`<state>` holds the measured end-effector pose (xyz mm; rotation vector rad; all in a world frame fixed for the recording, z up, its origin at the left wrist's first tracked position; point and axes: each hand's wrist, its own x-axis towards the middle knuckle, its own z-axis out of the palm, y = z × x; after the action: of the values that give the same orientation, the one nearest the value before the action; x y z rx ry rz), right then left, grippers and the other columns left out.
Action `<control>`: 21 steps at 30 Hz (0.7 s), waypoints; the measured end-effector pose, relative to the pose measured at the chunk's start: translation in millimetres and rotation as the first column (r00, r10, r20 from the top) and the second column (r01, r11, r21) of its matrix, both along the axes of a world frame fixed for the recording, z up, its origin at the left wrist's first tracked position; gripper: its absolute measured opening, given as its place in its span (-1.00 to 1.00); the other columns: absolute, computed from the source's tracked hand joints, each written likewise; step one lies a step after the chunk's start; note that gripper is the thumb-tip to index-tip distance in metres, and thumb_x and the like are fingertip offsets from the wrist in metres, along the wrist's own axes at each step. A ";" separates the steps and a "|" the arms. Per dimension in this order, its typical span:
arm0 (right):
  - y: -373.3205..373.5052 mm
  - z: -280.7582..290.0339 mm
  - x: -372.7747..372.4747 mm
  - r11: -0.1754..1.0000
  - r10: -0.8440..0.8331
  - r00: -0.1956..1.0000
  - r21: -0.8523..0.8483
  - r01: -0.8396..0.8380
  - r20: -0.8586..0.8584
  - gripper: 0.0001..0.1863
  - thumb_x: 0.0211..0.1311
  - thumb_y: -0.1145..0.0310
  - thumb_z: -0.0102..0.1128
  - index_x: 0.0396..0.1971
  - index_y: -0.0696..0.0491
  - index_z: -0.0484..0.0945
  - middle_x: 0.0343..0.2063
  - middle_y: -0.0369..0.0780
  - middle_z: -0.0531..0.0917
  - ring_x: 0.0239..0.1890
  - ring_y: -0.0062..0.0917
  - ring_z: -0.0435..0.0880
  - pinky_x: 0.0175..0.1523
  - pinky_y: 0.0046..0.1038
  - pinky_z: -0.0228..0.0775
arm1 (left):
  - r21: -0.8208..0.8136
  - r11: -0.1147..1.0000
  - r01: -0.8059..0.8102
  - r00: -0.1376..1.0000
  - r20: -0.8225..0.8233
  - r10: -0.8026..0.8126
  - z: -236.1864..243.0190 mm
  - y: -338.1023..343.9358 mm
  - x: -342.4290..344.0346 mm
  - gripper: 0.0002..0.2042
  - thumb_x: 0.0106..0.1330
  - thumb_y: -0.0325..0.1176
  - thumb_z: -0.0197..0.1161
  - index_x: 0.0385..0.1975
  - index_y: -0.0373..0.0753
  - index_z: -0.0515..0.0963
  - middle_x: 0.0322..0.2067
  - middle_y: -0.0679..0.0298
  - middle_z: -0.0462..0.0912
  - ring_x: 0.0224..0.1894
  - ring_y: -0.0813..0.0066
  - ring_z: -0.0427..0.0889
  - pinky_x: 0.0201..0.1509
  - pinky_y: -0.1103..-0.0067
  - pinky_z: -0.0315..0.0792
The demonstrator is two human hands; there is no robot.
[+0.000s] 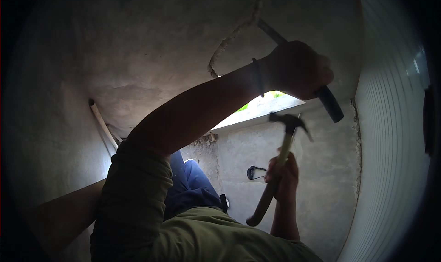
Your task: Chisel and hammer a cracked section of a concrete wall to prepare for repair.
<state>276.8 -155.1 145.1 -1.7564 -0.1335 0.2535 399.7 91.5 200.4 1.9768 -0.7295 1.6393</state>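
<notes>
Grey plaster wall [151, 46], rough and dim, fills upper and L part of view; a chiselled groove [232, 37] curves down across it from top centre toward mid-frame. L hand [296, 69], raised across frame w/ forearm coming from lower L, is clenched tight round a dark chisel [330, 103]: handle end sticks out below and R of the fist, thin blade [271, 32] runs up-L from the fist and meets the wall just beside the groove's upper stretch. Thin band [257, 76] sits on the L wrist; olive-green sleeve [138, 188] covers the upper arm. R hand [282, 177], lower and near centre-R, is wrapped firmly round the shaft of a claw hammer [278, 168]; its dark steel head [289, 120] points up, just below the chisel's handle end but not touching it; pale yellowish shaft, dark grip end hangs out beneath the fist. Behind both tools: bright window opening [257, 106], green foliage seen thru it, pale sill under. Below, grey floor w/ small dark looped object [255, 172], kind not clear. Blue trouser leg [190, 181] shows betw. arm and torso. White ribbed panel [390, 124] curves along R rim; pale pipe [102, 124] leans in L corner. No labels or signs visible.
</notes>
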 end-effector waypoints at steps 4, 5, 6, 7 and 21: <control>-8.7 -0.4 0.6 0.995 0.047 0.982 0.083 -0.063 0.181 -0.50 0.35 0.04 -0.17 0.08 0.12 0.18 -0.63 -0.27 0.39 -0.77 -0.64 0.34 -0.72 -0.59 0.25 | -0.046 0.999 0.011 0.996 0.088 -0.006 10.0 17.7 -3.1 -0.76 -0.07 -0.06 0.28 -0.65 -0.04 0.44 -0.55 0.42 0.44 -0.57 0.42 0.55 -0.51 0.46 0.45; -11.7 -6.3 -1.1 0.994 0.050 0.982 0.086 -0.066 0.181 -0.50 0.35 0.04 -0.17 0.08 0.12 0.18 -0.63 -0.27 0.39 -0.77 -0.64 0.34 -0.72 -0.59 0.25 | -0.044 0.999 0.007 0.996 0.088 -0.003 12.1 21.8 -1.8 -0.76 -0.07 -0.06 0.28 -0.65 -0.04 0.44 -0.55 0.42 0.44 -0.57 0.42 0.55 -0.51 0.46 0.45; -12.8 -12.2 -4.0 0.998 0.042 0.992 0.037 -0.047 0.118 -0.51 0.34 0.04 -0.14 0.07 0.12 0.19 -0.65 -0.29 0.37 -0.77 -0.65 0.32 -0.74 -0.60 0.23 | -0.054 0.998 -0.018 0.991 0.133 0.025 14.4 25.7 -0.9 -0.77 -0.07 -0.07 0.27 -0.65 -0.03 0.45 -0.55 0.43 0.44 -0.58 0.43 0.55 -0.52 0.47 0.45; -13.4 -17.6 -6.2 1.000 0.026 0.998 -0.014 -0.026 0.054 -0.51 0.33 0.05 -0.11 0.05 0.13 0.19 -0.67 -0.31 0.34 -0.78 -0.67 0.31 -0.75 -0.60 0.20 | -0.067 0.997 -0.037 0.983 0.174 0.049 15.4 27.0 0.9 -0.79 -0.08 -0.08 0.27 -0.65 -0.02 0.45 -0.55 0.43 0.43 -0.58 0.44 0.54 -0.53 0.48 0.45; -2.3 2.5 3.3 0.984 0.117 0.596 -0.010 -0.180 0.794 -0.60 0.27 0.15 0.06 -0.09 0.12 0.25 -0.70 -0.31 0.35 -0.74 -0.64 0.34 -0.65 -0.58 0.29 | -0.148 0.989 0.006 0.954 0.299 0.039 12.4 35.6 9.3 -0.82 -0.11 -0.16 0.30 -0.64 0.00 0.43 -0.56 0.46 0.42 -0.60 0.49 0.51 -0.58 0.54 0.41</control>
<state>280.1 -157.4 147.7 -1.6682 -0.9397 -0.4478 409.0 127.1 212.8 1.6537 -0.6781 1.9712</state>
